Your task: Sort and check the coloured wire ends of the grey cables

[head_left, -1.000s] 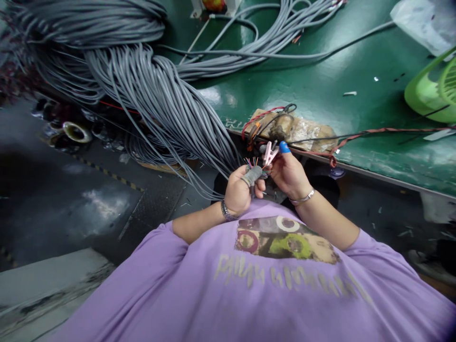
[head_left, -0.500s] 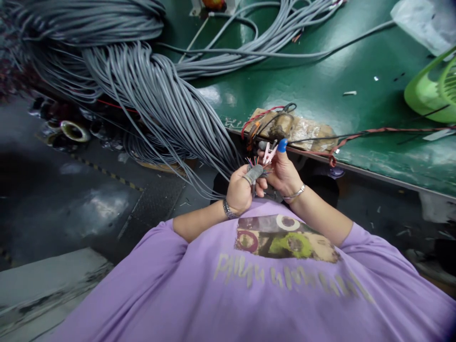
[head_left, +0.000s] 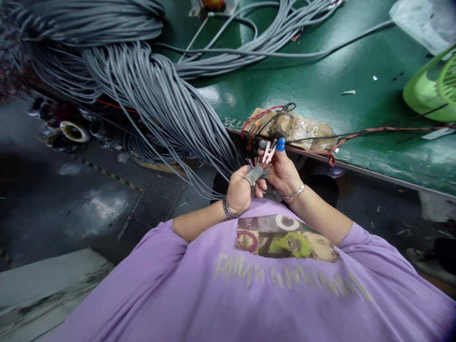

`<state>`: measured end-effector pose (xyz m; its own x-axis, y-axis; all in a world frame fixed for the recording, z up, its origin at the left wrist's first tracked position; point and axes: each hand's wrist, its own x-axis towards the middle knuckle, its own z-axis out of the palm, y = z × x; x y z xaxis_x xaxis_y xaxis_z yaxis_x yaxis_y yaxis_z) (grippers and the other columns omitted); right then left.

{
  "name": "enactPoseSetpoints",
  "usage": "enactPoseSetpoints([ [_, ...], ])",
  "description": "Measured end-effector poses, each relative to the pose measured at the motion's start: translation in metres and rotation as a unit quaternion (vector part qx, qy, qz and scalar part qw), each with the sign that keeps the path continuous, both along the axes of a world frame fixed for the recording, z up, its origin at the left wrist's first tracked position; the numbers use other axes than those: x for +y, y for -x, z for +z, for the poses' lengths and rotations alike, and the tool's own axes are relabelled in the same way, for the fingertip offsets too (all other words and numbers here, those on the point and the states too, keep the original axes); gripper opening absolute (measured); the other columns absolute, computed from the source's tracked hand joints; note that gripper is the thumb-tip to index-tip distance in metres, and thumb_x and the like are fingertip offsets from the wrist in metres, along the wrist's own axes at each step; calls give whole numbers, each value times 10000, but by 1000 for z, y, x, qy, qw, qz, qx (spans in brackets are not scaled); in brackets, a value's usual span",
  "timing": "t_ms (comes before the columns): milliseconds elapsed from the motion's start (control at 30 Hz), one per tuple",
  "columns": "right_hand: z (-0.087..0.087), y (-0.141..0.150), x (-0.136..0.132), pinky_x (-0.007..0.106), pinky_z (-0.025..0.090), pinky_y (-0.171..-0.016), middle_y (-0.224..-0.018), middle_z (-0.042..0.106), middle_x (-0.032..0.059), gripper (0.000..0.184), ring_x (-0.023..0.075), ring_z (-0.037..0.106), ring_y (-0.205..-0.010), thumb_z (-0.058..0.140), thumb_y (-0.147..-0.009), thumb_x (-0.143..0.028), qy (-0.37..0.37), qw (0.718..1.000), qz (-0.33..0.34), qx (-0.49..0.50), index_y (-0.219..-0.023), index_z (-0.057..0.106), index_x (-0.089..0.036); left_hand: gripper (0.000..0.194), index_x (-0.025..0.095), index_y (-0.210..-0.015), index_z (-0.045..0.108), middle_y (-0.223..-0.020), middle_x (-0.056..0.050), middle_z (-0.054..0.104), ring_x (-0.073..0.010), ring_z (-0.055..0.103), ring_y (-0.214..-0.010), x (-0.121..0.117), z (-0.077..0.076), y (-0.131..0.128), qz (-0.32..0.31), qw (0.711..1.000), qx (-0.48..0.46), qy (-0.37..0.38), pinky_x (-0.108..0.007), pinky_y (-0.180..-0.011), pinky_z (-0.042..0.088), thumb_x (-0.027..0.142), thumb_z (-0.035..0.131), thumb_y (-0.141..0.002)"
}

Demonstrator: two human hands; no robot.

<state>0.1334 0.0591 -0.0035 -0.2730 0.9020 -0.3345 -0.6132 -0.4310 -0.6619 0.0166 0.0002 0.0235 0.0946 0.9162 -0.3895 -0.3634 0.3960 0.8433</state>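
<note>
Left hand (head_left: pixel 239 191): one, at the centre of the frame, closed in a fist-like grip about a grey piece (head_left: pixel 255 174); thumb laid along the upper side, fingertips curled beneath and showing at the right. A dark metal band (head_left: pixel 228 209) circles the wrist.

Grey piece: short, tilted, pointing up and right; fine coloured wires (head_left: pixel 253 162) (reds and greens among them) spread from its upper side and right end.

Right hand (head_left: pixel 285 175): one, just right of the left, palm partly turned up, fingers bent and pinching a pink clip (head_left: pixel 269 152). Blue cover (head_left: pixel 280 144) on the raised digit, apparently the thumb. Silvery bangle (head_left: pixel 295 192) at the wrist.

Pink clip: lower end right beside the wires (whether it bites on one is too small to tell).

Grey cables (head_left: pixel 160 90): a thick mass, upper left of the frame, sweeping down to near the left hand.

Green bench (head_left: pixel 366 114): upper right, its edge bearing a brown wrapped bundle (head_left: pixel 302 129) just above the right hand.

Light-green basket (head_left: pixel 420 92): one, far right.
</note>
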Motion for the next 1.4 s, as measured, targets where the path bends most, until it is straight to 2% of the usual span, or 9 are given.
enactPoseSetpoints([
  [100,3,3,-1,251,467,-454,-686,675,-19,561,113,555,-488,678,-750,-772,4,999,-44,-8,-844,627,-222,493,191,-707,508,-536,41,615,-66,481,-335,-1,-1,0,-7,1000,4,-14,-197,-359,307,596,788,-689],
  [267,8,5,-5,248,473,-488,-675,666,-5,602,116,549,-515,636,-750,-814,15,999,-47,-3,-804,631,-215,448,188,-722,533,-553,29,644,-71,492,-337,-1,-2,2,-10,999,7,-32,-199,-350,310,571,766,-728],
  [367,10,-2,-8,254,492,-518,-676,667,11,638,131,580,-548,573,-767,-849,10,1000,-9,-15,-780,642,-214,449,189,-746,546,-553,29,647,-76,498,-340,-2,-1,3,-9,999,12,-35,-201,-355,316,580,766,-728],
  [567,8,-28,-14,249,514,-502,-664,665,34,702,134,587,-539,580,-722,-880,-19,992,122,-38,-764,693,-188,480,184,-745,554,-542,26,639,-82,510,-349,-7,-4,8,-18,999,29,-36,-205,-368,328,602,788,-704],
  [667,6,-38,-15,248,528,-508,-647,656,37,721,127,581,-527,576,-724,-880,-25,988,140,-55,-767,707,-173,475,185,-746,552,-553,23,647,-82,514,-356,-10,-8,12,-14,999,33,-39,-205,-371,342,605,773,-722],
  [867,9,-33,-11,243,511,-508,-662,660,34,706,121,575,-527,526,-783,-864,-10,993,97,-61,-781,698,-179,460,190,-760,541,-564,28,651,-82,521,-363,-12,-5,12,-10,997,24,-66,-204,-377,354,596,757,-744],
  [1067,7,-14,-5,244,494,-531,-677,672,16,588,123,594,-569,635,-796,-776,-26,998,12,-53,-855,703,-196,485,196,-764,536,-549,37,633,-76,499,-345,-3,5,4,0,999,16,-37,-200,-355,325,616,769,-705],
  [1200,8,-9,-2,254,495,-517,-643,670,8,572,137,603,-568,665,-778,-769,-18,999,10,-32,-859,708,-204,494,197,-753,532,-538,39,634,-78,489,-333,0,5,2,4,999,4,-35,-200,-346,331,611,790,-678],
  [1400,1,-8,3,267,514,-535,-646,682,-3,502,140,604,-563,696,-793,-719,-30,999,4,13,-836,689,-219,460,191,-756,537,-546,39,643,-79,499,-337,1,-2,4,-4,999,14,-46,-197,-343,330,585,773,-722],
])
